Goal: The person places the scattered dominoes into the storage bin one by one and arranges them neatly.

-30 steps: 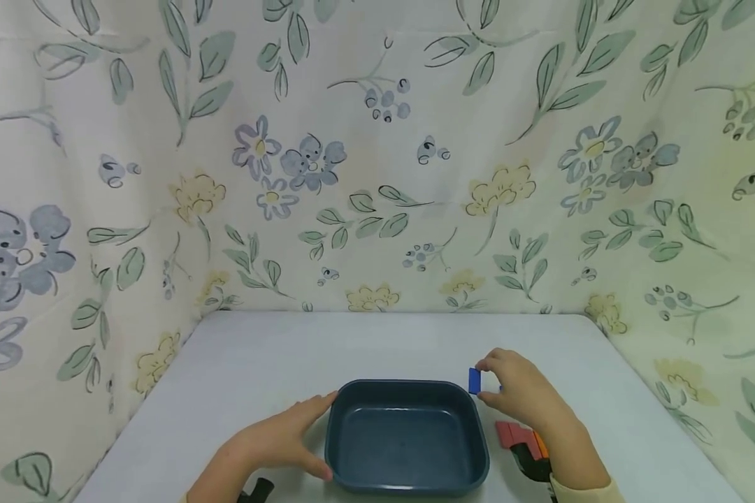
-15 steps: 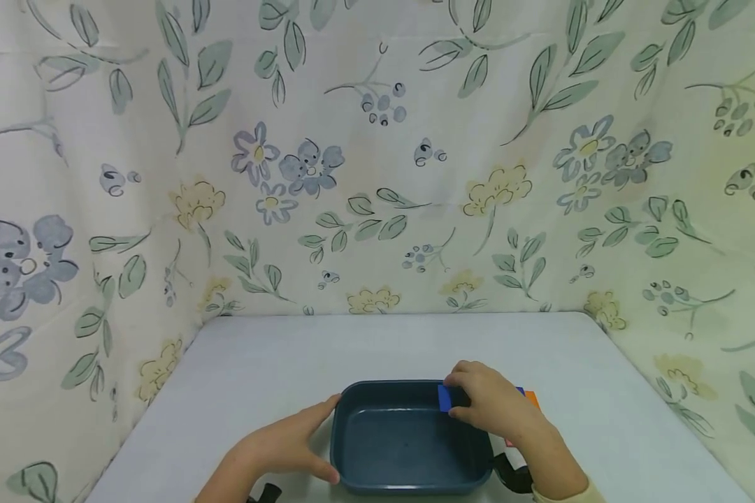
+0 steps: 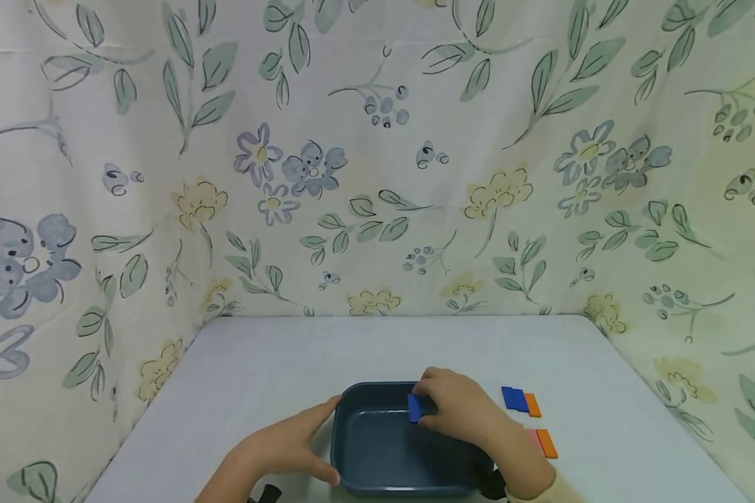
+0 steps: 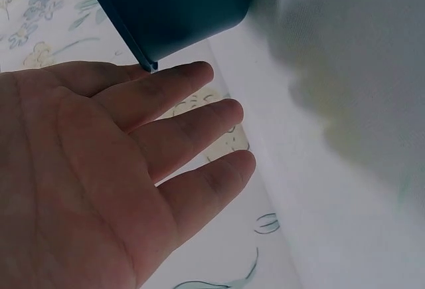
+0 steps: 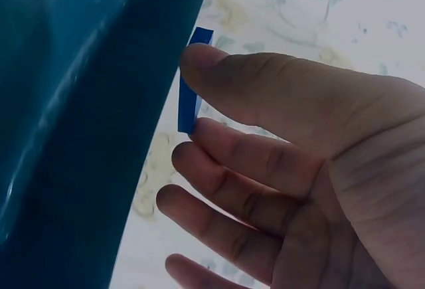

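Note:
A dark blue-green rectangular tray (image 3: 390, 457) sits near the front of the table. My left hand (image 3: 283, 447) spans its left side, thumb at the near corner and straight fingers at the far corner. In the left wrist view, the fingers (image 4: 192, 126) stretch out beside the tray's wall (image 4: 192, 10). Over the tray's right half, my right hand (image 3: 462, 409) pinches a small flat blue block (image 3: 414, 409). Seen from the right wrist, the thumb (image 5: 219, 80) lies across the block (image 5: 188, 106), and the remaining fingers are loosely bent. Part of the block is hidden behind the fingertips.
To the right of the tray lie blue blocks (image 3: 514, 398) beside an orange block (image 3: 532, 405). Nearer, a pink block (image 3: 534, 439), partly covered by my forearm, adjoins another orange block (image 3: 546, 443). Floral cloth (image 3: 377, 175) encloses the white table (image 3: 377, 346) behind and at both sides.
My right hand has carried the blue block leftward from beside the tray to above it, uncovering the blue and orange blocks on the table. My left hand has stayed at the tray's left side.

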Available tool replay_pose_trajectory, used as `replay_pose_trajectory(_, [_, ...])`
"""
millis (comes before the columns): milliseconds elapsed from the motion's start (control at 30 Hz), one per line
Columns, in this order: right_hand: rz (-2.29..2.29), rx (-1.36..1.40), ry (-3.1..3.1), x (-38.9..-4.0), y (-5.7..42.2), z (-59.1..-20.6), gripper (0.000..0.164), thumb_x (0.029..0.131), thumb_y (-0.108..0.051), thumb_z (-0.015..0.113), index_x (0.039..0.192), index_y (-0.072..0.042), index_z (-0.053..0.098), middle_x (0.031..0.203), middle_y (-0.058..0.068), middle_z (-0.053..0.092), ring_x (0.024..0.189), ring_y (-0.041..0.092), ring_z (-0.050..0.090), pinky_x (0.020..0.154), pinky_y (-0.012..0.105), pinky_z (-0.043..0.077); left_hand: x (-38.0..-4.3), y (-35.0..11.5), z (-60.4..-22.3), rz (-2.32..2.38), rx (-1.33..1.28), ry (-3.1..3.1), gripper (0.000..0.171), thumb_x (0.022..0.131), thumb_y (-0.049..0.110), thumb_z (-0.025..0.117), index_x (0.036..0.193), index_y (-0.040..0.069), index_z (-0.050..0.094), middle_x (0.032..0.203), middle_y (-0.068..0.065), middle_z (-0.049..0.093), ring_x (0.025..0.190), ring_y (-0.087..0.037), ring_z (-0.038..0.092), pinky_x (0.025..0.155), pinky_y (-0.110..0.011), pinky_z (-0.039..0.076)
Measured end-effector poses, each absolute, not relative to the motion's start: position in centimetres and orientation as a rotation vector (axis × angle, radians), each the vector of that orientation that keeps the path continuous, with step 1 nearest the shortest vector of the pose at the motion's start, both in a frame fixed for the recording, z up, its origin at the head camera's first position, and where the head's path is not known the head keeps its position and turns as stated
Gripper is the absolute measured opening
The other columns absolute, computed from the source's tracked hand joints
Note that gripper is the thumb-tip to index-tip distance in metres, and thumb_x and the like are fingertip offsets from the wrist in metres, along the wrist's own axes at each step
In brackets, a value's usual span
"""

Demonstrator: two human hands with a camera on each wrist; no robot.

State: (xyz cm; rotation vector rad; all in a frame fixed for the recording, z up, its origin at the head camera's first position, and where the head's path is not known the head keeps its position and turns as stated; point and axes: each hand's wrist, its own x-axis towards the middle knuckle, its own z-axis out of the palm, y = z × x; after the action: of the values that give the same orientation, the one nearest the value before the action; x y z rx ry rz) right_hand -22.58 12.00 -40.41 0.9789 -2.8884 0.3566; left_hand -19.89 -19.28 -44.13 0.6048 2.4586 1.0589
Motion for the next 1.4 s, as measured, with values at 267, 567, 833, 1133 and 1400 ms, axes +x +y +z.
replay_pose_trajectory(267, [0.422, 1.024, -2.913, -21.7, 9.4, -39.8, 0.036, 0.078, -0.031, 0.087, 0.107, -0.012, 0.075, 0.096, -0.006, 0.063, 0.086, 0.011, 0.059, 0.076, 0.032, 0.056, -19.8, -19.4, -44.0, 1.049, 0.598, 2.454, 0.122, 0.066, 0.043, 0.094, 0.16, 0.013, 0.023, 0.162, -0.009, 0.029, 0.147, -0.036, 0.027, 0.112, -0.063, 0.029])
replay_pose_trajectory(567, [0.438, 1.098, -2.903, -21.9, 6.3, -40.8, 0.035, 0.078, -0.033, 0.086, 0.106, -0.016, 0.076, 0.095, -0.01, 0.062, 0.086, 0.006, 0.06, 0.077, 0.029, 0.055, -19.6, -19.9, -43.5, 1.037, 0.634, 2.439, 0.119, 0.071, 0.043, 0.091, 0.161, 0.013, 0.021, 0.162, -0.009, 0.028, 0.147, -0.035, 0.027, 0.113, -0.062, 0.028])
replay_pose_trajectory(833, [0.385, 1.121, -2.935, -23.1, 3.9, -40.3, 0.038, 0.079, -0.034, 0.086, 0.11, -0.015, 0.076, 0.092, -0.01, 0.061, 0.077, 0.004, 0.055, 0.069, 0.025, 0.053, -19.7, -19.9, -43.5, 1.01, 0.618, 2.464, 0.119, 0.07, 0.044, 0.091, 0.161, 0.014, 0.021, 0.162, -0.008, 0.029, 0.146, -0.033, 0.028, 0.113, -0.061, 0.029])
replay_pose_trajectory(1133, [0.197, 1.093, -2.999, -24.5, 2.5, -40.8, 0.038, 0.078, -0.032, 0.087, 0.109, -0.013, 0.076, 0.093, -0.007, 0.067, 0.081, 0.008, 0.061, 0.073, 0.028, 0.056, -19.8, -19.8, -43.5, 1.006, 0.593, 2.454, 0.119, 0.07, 0.045, 0.091, 0.161, 0.01, 0.021, 0.162, -0.01, 0.028, 0.147, -0.033, 0.027, 0.114, -0.059, 0.028])
replay_pose_trajectory(1400, [0.169, 1.06, -3.029, -25.2, 1.5, -42.5, 0.025, 0.073, -0.031, 0.09, 0.091, -0.018, 0.078, 0.074, -0.013, 0.064, 0.064, 0.005, 0.054, 0.059, 0.026, 0.051, -19.8, -19.9, -43.4, 1.008, 0.614, 2.433, 0.118, 0.072, 0.039, 0.091, 0.161, 0.012, 0.019, 0.162, -0.01, 0.027, 0.147, -0.034, 0.026, 0.114, -0.061, 0.026])
